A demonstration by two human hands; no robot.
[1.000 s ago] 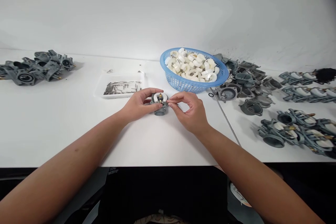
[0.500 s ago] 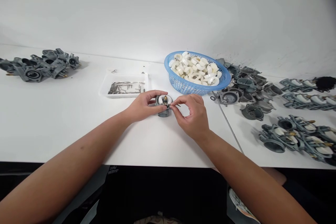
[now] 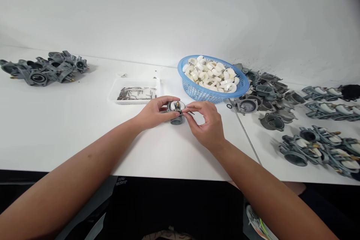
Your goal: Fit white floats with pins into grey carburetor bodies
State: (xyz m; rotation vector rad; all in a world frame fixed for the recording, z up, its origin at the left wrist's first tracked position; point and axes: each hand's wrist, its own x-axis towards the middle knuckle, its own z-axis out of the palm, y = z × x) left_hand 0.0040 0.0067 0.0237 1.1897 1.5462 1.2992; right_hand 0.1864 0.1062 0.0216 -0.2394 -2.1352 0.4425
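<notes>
Head view: left hand (image 3: pixel 153 113) and right hand (image 3: pixel 206 120) meet at a small grey metal body (image 3: pixel 176 121), near the middle of the white table (image 3: pixel 157 153)
Left grip: closed around the body's left side, fingers at the far side, thumb across the near side
Right grip: thumb and forefinger pinched on a thin metal pin (image 3: pixel 191 112), one end poking out rightward; its other end, by the body's right side, is too small to make out
Metal body: white float (image 3: pixel 173 106) on top, a brass-coloured piece at its centre, a round opening toward the person
Pin tray (image 3: pixel 132 102): white, just beyond the left hand, with loose pins (image 3: pixel 125 93) massed mostly at its left
Blue basket (image 3: pixel 197 92): beyond the right hand, heaped with white floats (image 3: pixel 210 73)
Black ring (image 3: pixel 229 106): flat on the table, near the basket's right side
Cup pile (image 3: pixel 272 121): grey metal, right of the basket
Far right: rows of bodies fitted with floats (image 3: pixel 306 146)
Far left: heap of grey bodies (image 3: pixel 39 77), well apart from the hands
</notes>
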